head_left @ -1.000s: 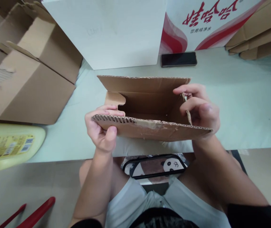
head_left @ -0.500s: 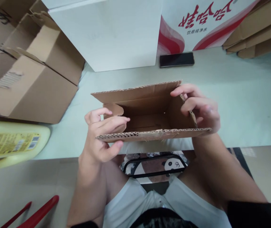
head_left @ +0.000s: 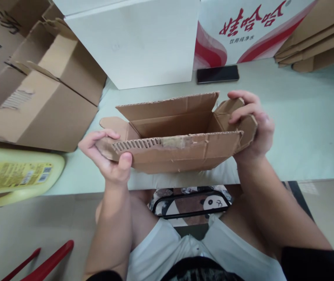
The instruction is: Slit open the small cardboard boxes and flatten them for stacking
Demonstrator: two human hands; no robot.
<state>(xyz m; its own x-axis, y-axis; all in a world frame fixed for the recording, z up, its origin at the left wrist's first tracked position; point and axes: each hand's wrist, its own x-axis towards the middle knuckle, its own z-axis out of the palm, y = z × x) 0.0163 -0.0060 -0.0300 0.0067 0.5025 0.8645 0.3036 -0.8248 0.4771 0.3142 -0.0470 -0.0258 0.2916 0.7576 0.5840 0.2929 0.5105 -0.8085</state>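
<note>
Between my hands is a small brown cardboard box [head_left: 184,150], its top open and its flaps spread outward. My left hand [head_left: 108,156] grips the left end, thumb on the front flap's outer face and fingers around the left side flap. My right hand [head_left: 254,128] holds the right end, with fingers curled over the right side flaps. A torn strip of bare corrugation and a piece of tape show along the front flap's edge. The inside is partly visible and shaded; the bottom is hidden behind the front flap.
Larger brown boxes [head_left: 52,101] stand left, beside a yellow bottle [head_left: 23,175]. Behind are a white box [head_left: 143,47], a red-and-white carton [head_left: 251,35] and a black phone [head_left: 217,74]. Folded cardboard [head_left: 316,43] leans at the back right. The pale green tabletop [head_left: 301,128] ends near my lap.
The side flaps, folded inward before, now stand outward at both ends. My hands have moved apart, and the box has tipped so more of its front face shows.
</note>
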